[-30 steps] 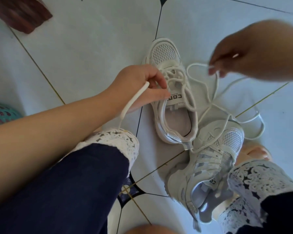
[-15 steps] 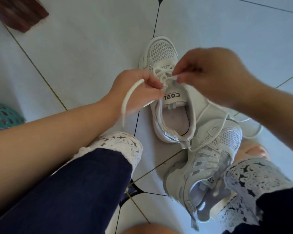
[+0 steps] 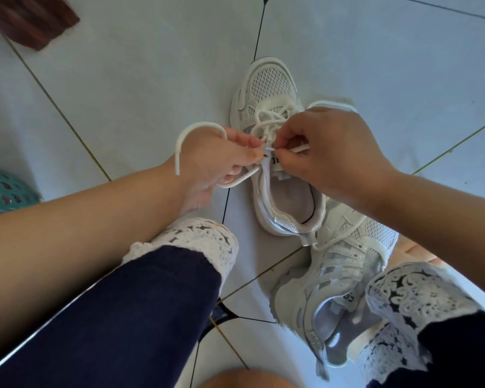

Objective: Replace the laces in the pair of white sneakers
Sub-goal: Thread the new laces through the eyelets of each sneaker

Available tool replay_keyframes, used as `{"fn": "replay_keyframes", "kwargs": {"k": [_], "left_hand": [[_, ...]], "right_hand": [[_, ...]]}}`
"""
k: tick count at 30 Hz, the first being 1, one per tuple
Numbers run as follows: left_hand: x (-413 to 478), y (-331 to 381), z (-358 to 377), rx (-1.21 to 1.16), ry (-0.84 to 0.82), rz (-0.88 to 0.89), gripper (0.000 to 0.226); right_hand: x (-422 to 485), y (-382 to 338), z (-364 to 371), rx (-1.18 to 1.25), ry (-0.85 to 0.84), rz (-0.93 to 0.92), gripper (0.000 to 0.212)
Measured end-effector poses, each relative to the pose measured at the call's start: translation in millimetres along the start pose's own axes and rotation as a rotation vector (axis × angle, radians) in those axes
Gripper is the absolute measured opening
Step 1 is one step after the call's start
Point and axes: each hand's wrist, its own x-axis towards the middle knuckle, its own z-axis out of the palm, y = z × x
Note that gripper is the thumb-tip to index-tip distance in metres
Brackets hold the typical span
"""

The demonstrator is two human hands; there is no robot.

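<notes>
Left hand (image 3: 219, 163) pinches the white lace (image 3: 200, 125) between thumb and fingers at the top eyelets of the far sneaker (image 3: 272, 85); the lace's free end arches over the wrist. Just beside it, the right hand (image 3: 331, 152) pinches another stretch of lace over the tongue, the two hands' fingertips nearly meeting. That sneaker stands upright on the tiled floor (image 3: 140, 79), toe pointing far. The second sneaker (image 3: 336, 264) lies tilted nearer, to the right, just beside a lace-trimmed trouser leg (image 3: 409, 298). A teal basket (image 3: 3, 191) sits at the left edge.
</notes>
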Motion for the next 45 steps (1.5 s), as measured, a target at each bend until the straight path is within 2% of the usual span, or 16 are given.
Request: {"fn": "replay_keyframes", "kwargs": {"k": [10,14,20,26,31,34,36,39,42,45], "left_hand": [[1,-3,-4,0.037,-0.046,0.012,0.012],[0,-7,-5,0.027,-0.063,0.081,0.013],[-4,-15,-3,0.078,0.041,0.234,0.015],[-6,-16,-2,0.096,0.071,0.262,0.018],[-7,-15,1,0.063,0.066,0.238,0.018],[-9,-15,4,0.098,0.089,0.256,0.020],[-9,-14,5,0.146,0.105,0.291,0.020],[-8,-10,6,0.270,0.140,0.354,0.018],[-7,-8,6,0.333,0.168,0.385,0.020],[-9,-10,3,0.365,0.244,0.422,0.022]], "right_hand": [[2,-2,-10,-0.157,-0.124,-0.127,0.019],[0,-2,-9,-0.107,-0.113,-0.096,0.018],[-4,-5,-8,-0.015,-0.112,-0.017,0.013],[-8,-11,-2,-0.066,-0.097,0.052,0.015],[-7,-14,-2,-0.146,-0.130,0.031,0.019],[-8,-13,-3,-0.069,-0.111,0.064,0.012],[-11,-12,-2,0.073,-0.088,0.127,0.007],[-13,-14,-1,0.272,-0.042,0.193,0.018],[-13,-16,-1,0.273,-0.069,0.156,0.013],[-9,-18,-2,0.240,-0.115,0.104,0.017]]}}
